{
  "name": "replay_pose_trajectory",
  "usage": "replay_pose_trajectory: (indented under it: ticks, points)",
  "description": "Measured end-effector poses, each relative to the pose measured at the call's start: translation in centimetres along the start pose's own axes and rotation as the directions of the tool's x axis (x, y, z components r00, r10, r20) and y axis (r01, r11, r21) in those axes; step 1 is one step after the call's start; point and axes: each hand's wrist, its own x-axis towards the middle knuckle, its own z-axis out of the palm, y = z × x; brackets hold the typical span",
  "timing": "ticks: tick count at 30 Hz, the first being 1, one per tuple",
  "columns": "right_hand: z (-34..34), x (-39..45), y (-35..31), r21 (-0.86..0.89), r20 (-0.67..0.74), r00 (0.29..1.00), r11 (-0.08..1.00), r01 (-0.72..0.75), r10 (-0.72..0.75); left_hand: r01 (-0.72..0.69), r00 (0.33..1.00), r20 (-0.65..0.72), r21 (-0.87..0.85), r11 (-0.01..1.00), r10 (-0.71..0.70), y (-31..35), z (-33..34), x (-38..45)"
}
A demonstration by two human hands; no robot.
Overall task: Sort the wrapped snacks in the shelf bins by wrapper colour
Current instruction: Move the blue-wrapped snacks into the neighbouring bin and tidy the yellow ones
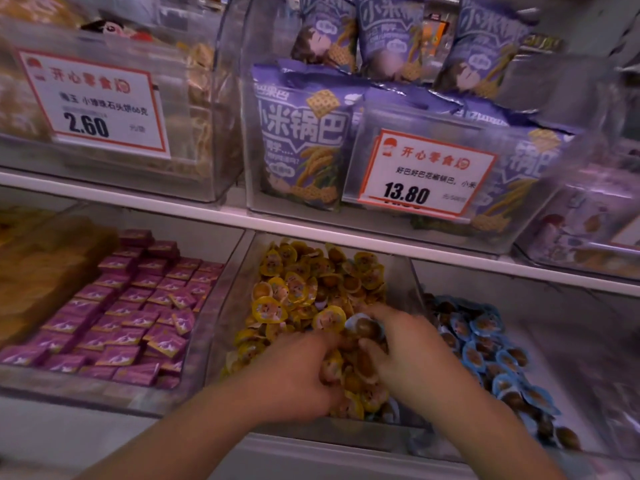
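**Both hands in the yellow-wrapper bin**

A shop shelf [346, 233] of white boards carries two rows of clear plastic bins, and the view looks down into the lower row. The middle bin [239, 299] is heaped with yellow-wrapped snacks [298, 285], small round cups with brown contents. Both hands are down in the near part of this heap. The right hand [412, 355] has its fingers curled, and a blue-wrapped snack [365, 329] sits pinched at their tips, its brown contents showing, just above the yellow pile. The left hand [294, 372] lies just beside it, thumb nearly touching the right thumb, fingers bent down into the yellow cups; the blur and the hand's own back hide whether it holds any one of them.

Beyond the right hand's knuckles, on the outer side, the next bin holds the blue-wrapped snacks [485, 344], of the same cup shape. Out past the left hand's wrist side, a bin holds purple-wrapped square packets [138, 306] lying in rough rows.

Above the fingertips, on the upper row, stand lilac bags of millet crisps [301, 140] behind a price tag reading 13.80 [426, 174]. Further to the left-hand side, another clear bin bears a price tag reading 2.60 [93, 102].
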Motion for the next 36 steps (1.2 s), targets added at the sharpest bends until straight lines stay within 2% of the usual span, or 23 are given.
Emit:
replay_pose_trajectory:
  ticks: [3,6,7,9,11,13,15,17,21,24,29,31,34,36]
  points:
    - [-1.4,-0.6,-0.3,-0.149,-0.137,0.988,0.987,0.055,-0.076,-0.088,0.996,0.018,-0.161,0.983,0.092,1.7,0.8,0.3]
    - [-2.3,0.0,0.9,-0.043,-0.205,0.977,0.998,0.045,-0.053,-0.112,0.993,0.006,-0.264,0.958,0.118,1.9,1.1,0.5]
    - [-2.4,0.2,1.3,-0.017,-0.217,0.975,0.999,0.044,-0.046,-0.112,0.994,-0.042,-0.261,0.959,0.105,1.7,1.0,0.5]
    - [-1.9,0.5,1.5,0.005,-0.247,0.967,0.998,0.061,-0.058,-0.106,0.967,-0.246,-0.188,0.976,0.058,0.5,0.4,0.8]
    - [-1.1,0.7,1.2,0.020,-0.236,0.969,0.997,0.075,-0.068,-0.049,0.908,-0.420,-0.109,0.993,-0.001,-1.1,-0.6,1.7]
    - [-0.4,1.0,1.0,-0.007,-0.256,0.963,0.996,0.085,-0.084,0.028,0.918,-0.395,0.013,1.000,-0.020,-2.4,-1.5,3.2]
    - [0.0,1.1,1.1,-0.028,-0.307,0.947,0.995,0.092,-0.096,0.041,0.968,-0.251,0.160,0.986,0.001,-2.6,-1.2,5.0]
    - [0.0,1.0,1.4,0.034,-0.314,0.947,0.996,0.080,-0.065,0.053,0.983,-0.183,0.328,0.943,0.008,-2.5,-0.3,6.5]
    - [-0.1,0.4,2.3,0.192,-0.328,0.944,0.978,0.087,-0.019,0.269,0.939,-0.324,0.485,0.832,-0.115,-4.0,-0.5,8.0]
    - [-0.1,0.2,2.3,0.213,-0.303,0.952,0.971,0.110,-0.041,0.226,0.954,-0.292,0.552,0.802,-0.067,-4.7,-0.4,8.0]
    - [-0.4,0.2,2.4,0.278,-0.314,0.949,0.954,0.114,-0.022,0.158,0.941,-0.337,0.501,0.851,0.023,-3.9,-1.1,7.1]
    - [-0.4,0.2,2.5,0.271,-0.318,0.947,0.955,0.123,-0.032,0.155,0.937,-0.349,0.420,0.894,0.002,-3.4,-1.8,6.3]
    - [-0.1,0.2,2.8,0.250,-0.333,0.942,0.959,0.132,-0.043,0.167,0.901,-0.413,0.050,0.985,-0.132,-3.2,-3.7,4.4]
    - [0.0,0.2,2.6,0.212,-0.330,0.943,0.970,0.121,-0.046,0.067,0.856,-0.476,-0.287,0.956,-0.203,-2.8,-5.1,2.7]
